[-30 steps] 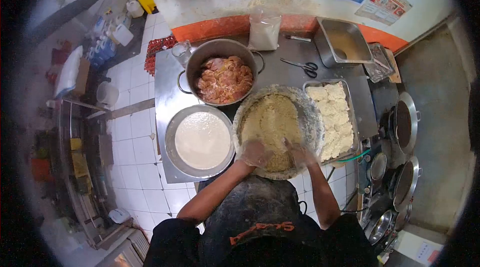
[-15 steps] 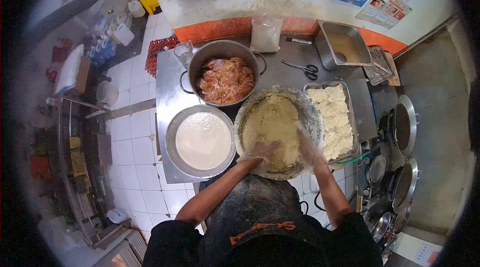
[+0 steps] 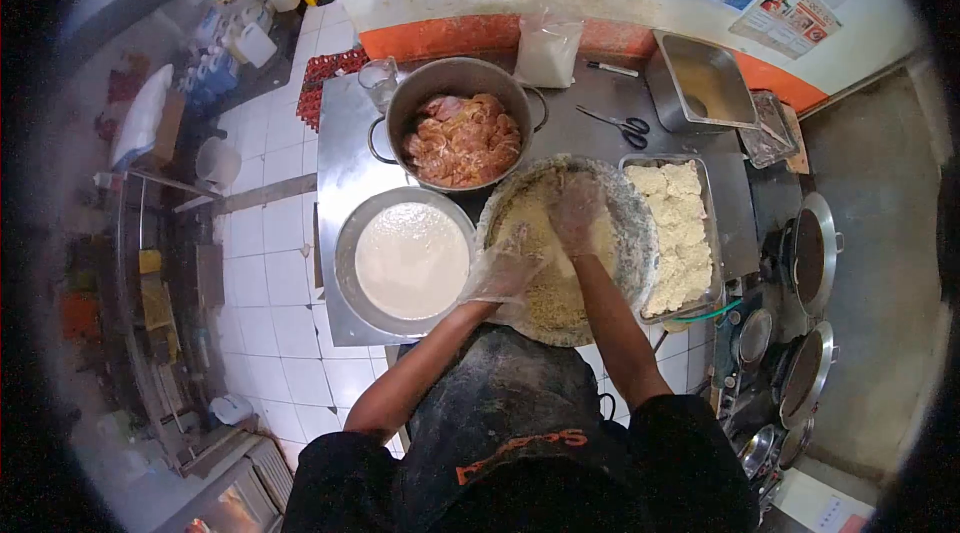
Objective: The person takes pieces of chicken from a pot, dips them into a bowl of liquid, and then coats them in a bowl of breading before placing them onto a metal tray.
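A wide round basin [image 3: 640,233] holds pale yellow, crumbly flour [image 3: 550,303], and both hands are in it. My left hand [image 3: 508,271], in a clear plastic glove, is over the basin's left side with its fingers stretched toward the flour. Further up in the basin, my right hand [image 3: 578,213] touches the flour, its fingers smeared by motion. Left of the basin stands a metal bowl of creamy white batter [image 3: 412,258]. Behind them, a deep two-handled pot [image 3: 395,123] contains raw meat pieces [image 3: 465,141]. A metal tray [image 3: 715,273] of flour-coated pieces [image 3: 678,223] lies to the right.
At the back of the steel table [image 3: 340,163] are a glass jug [image 3: 378,83], a bag of white powder [image 3: 548,51], a marker [image 3: 612,69], scissors [image 3: 625,128] and a deep steel container [image 3: 700,83]. Large pans [image 3: 812,253] stand along the right. A green hose [image 3: 708,313] runs by the tray.
My right hand has swept from the basin's right side up toward its far middle. My left hand has drawn slightly left and up. The whole view has shifted a little.
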The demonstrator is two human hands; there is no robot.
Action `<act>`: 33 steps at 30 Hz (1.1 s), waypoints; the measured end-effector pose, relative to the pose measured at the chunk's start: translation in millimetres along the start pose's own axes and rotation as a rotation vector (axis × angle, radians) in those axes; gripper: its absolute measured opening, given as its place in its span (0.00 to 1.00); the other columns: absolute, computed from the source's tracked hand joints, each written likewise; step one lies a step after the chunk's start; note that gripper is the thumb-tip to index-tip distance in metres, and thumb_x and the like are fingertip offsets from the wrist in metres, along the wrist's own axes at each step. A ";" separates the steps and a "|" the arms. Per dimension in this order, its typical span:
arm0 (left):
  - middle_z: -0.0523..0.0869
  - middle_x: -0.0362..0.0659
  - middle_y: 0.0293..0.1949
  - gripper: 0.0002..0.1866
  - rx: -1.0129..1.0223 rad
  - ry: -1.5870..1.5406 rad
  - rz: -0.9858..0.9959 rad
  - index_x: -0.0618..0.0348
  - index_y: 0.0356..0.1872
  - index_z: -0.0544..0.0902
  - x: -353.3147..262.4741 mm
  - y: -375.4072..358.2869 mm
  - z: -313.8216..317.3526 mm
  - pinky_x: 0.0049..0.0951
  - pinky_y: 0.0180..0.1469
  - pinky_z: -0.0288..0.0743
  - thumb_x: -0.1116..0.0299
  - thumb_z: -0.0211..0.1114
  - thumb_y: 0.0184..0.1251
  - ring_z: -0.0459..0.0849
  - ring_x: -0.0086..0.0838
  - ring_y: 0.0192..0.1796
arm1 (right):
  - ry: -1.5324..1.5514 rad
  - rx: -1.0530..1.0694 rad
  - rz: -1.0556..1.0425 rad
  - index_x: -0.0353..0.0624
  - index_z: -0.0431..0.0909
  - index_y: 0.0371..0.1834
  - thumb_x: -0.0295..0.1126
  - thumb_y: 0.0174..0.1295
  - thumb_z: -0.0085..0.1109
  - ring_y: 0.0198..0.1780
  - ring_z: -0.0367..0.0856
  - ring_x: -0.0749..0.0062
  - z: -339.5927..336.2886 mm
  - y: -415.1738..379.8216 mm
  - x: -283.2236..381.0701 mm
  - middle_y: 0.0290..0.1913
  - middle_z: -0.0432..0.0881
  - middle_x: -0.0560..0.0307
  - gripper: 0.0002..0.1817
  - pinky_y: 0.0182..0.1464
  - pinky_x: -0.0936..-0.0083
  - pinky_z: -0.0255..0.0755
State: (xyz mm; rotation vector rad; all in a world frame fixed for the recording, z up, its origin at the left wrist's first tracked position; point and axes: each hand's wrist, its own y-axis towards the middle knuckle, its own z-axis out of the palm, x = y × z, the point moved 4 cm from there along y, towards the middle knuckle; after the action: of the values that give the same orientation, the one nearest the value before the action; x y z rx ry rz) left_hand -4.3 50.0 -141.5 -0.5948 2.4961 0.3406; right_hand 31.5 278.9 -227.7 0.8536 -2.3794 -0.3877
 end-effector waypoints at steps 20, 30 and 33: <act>0.89 0.56 0.57 0.24 0.333 -0.427 -0.381 0.63 0.63 0.83 69.5 -9.4 36.3 0.43 0.64 0.76 0.55 0.65 0.77 0.87 0.45 0.59 | -0.280 0.709 -0.042 0.38 0.75 0.70 0.60 0.78 0.45 0.70 0.75 0.46 -81.3 50.9 86.8 0.68 0.79 0.43 0.35 0.74 0.46 0.59; 0.87 0.59 0.58 0.31 0.085 -0.715 -0.505 0.65 0.69 0.77 23.1 -11.5 -23.5 0.46 0.62 0.75 0.50 0.64 0.77 0.86 0.45 0.57 | 0.056 1.396 -0.385 0.38 0.70 0.76 0.58 0.72 0.59 0.74 0.73 0.51 0.1 50.9 -95.4 0.75 0.73 0.40 0.40 0.73 0.52 0.67; 0.85 0.58 0.62 0.32 0.037 -0.477 -0.230 0.64 0.71 0.75 8.7 -10.2 -53.4 0.42 0.66 0.73 0.50 0.66 0.77 0.83 0.41 0.61 | 0.453 1.254 -0.006 0.38 0.69 0.77 0.57 0.72 0.61 0.76 0.71 0.53 69.1 35.1 -198.5 0.76 0.72 0.40 0.40 0.74 0.54 0.66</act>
State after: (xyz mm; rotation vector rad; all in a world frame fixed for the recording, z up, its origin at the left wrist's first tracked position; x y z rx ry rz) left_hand -30.0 19.1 -103.9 -0.6863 1.9536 0.3049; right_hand 97.6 440.2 -350.4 1.2449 -1.9926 1.2964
